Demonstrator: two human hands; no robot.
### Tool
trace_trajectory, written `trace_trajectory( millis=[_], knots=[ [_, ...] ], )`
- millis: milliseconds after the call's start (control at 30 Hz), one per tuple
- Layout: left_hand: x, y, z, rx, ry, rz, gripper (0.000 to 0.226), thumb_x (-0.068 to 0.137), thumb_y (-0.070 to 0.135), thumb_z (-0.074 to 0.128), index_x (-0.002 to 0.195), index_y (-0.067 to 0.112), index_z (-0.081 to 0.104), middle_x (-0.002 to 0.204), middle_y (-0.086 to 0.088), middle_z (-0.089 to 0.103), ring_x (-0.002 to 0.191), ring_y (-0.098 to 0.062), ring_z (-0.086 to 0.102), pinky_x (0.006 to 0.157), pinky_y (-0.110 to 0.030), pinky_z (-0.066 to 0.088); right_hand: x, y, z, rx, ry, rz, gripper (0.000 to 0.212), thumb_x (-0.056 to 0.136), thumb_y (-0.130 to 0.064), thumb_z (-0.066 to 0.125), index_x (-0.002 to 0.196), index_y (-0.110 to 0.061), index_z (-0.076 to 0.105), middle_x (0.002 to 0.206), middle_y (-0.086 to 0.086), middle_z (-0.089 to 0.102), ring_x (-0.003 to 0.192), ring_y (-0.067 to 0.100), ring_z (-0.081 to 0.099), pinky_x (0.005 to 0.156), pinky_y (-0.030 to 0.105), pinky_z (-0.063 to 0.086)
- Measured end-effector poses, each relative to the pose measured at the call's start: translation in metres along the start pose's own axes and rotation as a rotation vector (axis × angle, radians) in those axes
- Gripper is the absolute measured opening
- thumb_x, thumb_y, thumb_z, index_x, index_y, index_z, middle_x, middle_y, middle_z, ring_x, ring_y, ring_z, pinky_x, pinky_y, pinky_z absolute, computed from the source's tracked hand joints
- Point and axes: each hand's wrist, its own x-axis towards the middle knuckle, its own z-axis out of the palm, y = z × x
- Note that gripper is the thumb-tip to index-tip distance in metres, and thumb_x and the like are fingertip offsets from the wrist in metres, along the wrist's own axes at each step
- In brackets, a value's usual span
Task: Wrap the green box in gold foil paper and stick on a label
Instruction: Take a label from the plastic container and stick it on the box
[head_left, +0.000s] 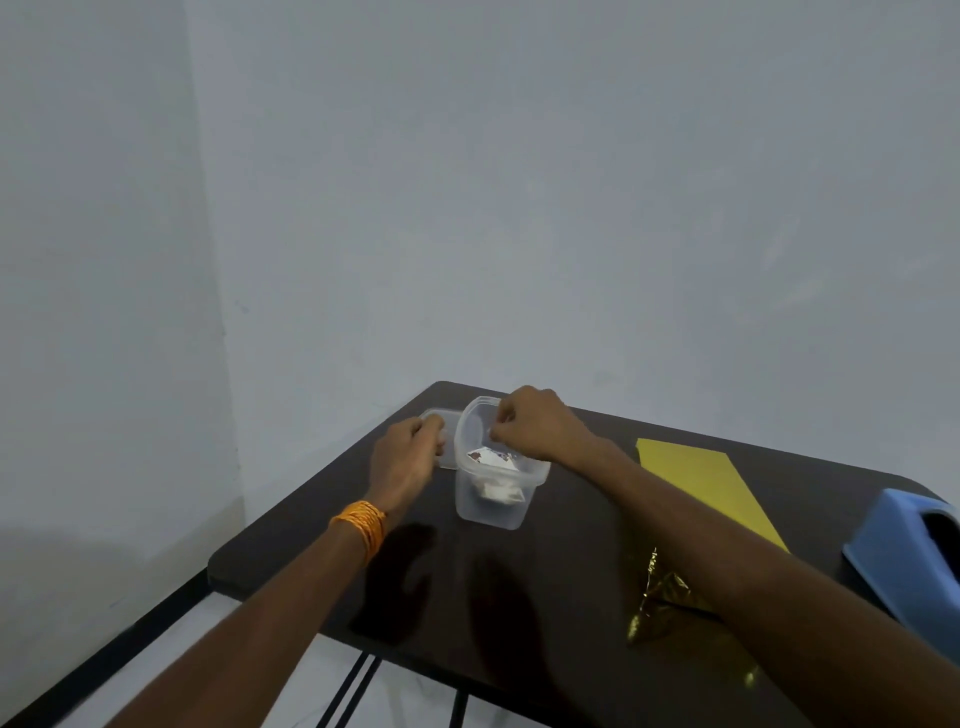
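Observation:
A clear plastic container (488, 506) stands open on the dark table (311, 561), with printed labels (493, 458) lying inside. My right hand (535, 423) hovers over its mouth with the fingers curled, pinching a small pale label. My left hand (405, 460), an orange band at its wrist, curls its blurred fingers on the clear lid (435, 415) lying just left of the container. Crumpled gold foil paper (660, 597) shows near the front right, partly under my right forearm. No green box can be seen as such.
A flat yellow sheet (696, 478) lies on the right part of the table. A blue plastic object (904, 551) stands at the right edge. Pale walls close in behind and to the left; black table legs show below the front edge.

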Motion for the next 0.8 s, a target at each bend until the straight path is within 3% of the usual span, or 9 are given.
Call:
trace_trajectory(
  millis=[67,133,300,433,500,667,733,800],
  knots=[
    [0.002,-0.002,0.003,-0.037,0.019,0.001,0.03,0.095,0.034,0.048,0.081,0.015,0.067,0.083,0.0,0.071,0.083,-0.026,0.069,0.077,-0.044,0.057,0.014,-0.006,0.006,-0.08,-0.097,-0.022,0.016,0.083,-0.016,0.063,0.075,-0.002,0.064,0.074,0.01,0.063,0.067,0.018,0.054,0.054,0.024,0.041],
    [0.002,-0.003,0.007,-0.059,0.026,0.011,0.028,0.095,0.031,0.049,0.08,0.016,0.067,0.083,0.0,0.072,0.082,-0.023,0.07,0.077,-0.043,0.057,0.028,-0.007,0.017,-0.165,-0.164,-0.026,0.012,0.088,-0.019,0.065,0.086,-0.008,0.064,0.081,0.005,0.06,0.076,0.018,0.055,0.054,0.023,0.037],
    [0.013,-0.007,0.013,-0.089,0.048,0.037,0.027,0.096,0.025,0.048,0.08,0.015,0.067,0.082,-0.002,0.072,0.082,-0.022,0.07,0.072,-0.036,0.058,0.054,-0.008,0.042,-0.279,-0.322,-0.011,0.033,0.095,-0.029,0.061,0.118,-0.005,0.065,0.115,0.009,0.067,0.099,0.023,0.06,0.088,0.033,0.049],
    [0.022,-0.01,0.012,-0.109,0.051,0.041,0.028,0.098,0.024,0.046,0.082,0.013,0.067,0.083,-0.004,0.071,0.081,-0.022,0.069,0.073,-0.037,0.06,0.061,-0.006,0.055,-0.32,-0.335,0.01,0.035,0.099,-0.026,0.056,0.124,-0.002,0.062,0.125,0.013,0.064,0.106,0.025,0.06,0.097,0.035,0.047],
    [0.022,-0.012,0.012,-0.101,0.048,0.043,0.027,0.098,0.022,0.046,0.084,0.013,0.067,0.084,-0.004,0.07,0.082,-0.021,0.068,0.074,-0.036,0.059,0.063,-0.003,0.061,-0.317,-0.317,0.008,0.031,0.099,-0.022,0.056,0.121,-0.001,0.062,0.124,0.014,0.065,0.107,0.027,0.062,0.092,0.034,0.049],
    [0.021,-0.018,0.013,-0.135,0.058,0.024,0.027,0.097,0.019,0.047,0.08,0.011,0.067,0.083,-0.006,0.071,0.081,-0.023,0.069,0.069,-0.033,0.057,0.065,0.004,0.066,-0.3,-0.22,-0.017,0.017,0.094,-0.015,0.058,0.103,-0.004,0.066,0.103,0.012,0.069,0.085,0.022,0.059,0.073,0.031,0.048],
    [0.021,-0.02,0.012,-0.136,0.059,0.019,0.027,0.096,0.018,0.047,0.079,0.012,0.067,0.082,-0.005,0.072,0.08,-0.023,0.069,0.066,-0.03,0.055,0.064,0.003,0.064,-0.307,-0.198,-0.022,0.01,0.093,-0.015,0.057,0.094,-0.007,0.063,0.088,0.007,0.064,0.081,0.021,0.057,0.07,0.03,0.047],
    [0.021,-0.02,0.01,-0.135,0.062,0.023,0.026,0.095,0.017,0.048,0.079,0.011,0.068,0.082,-0.005,0.072,0.08,-0.023,0.069,0.066,-0.031,0.056,0.063,0.003,0.059,-0.289,-0.142,-0.03,0.011,0.091,-0.014,0.058,0.097,-0.007,0.065,0.088,0.005,0.063,0.082,0.022,0.059,0.07,0.032,0.049]
  ],
)
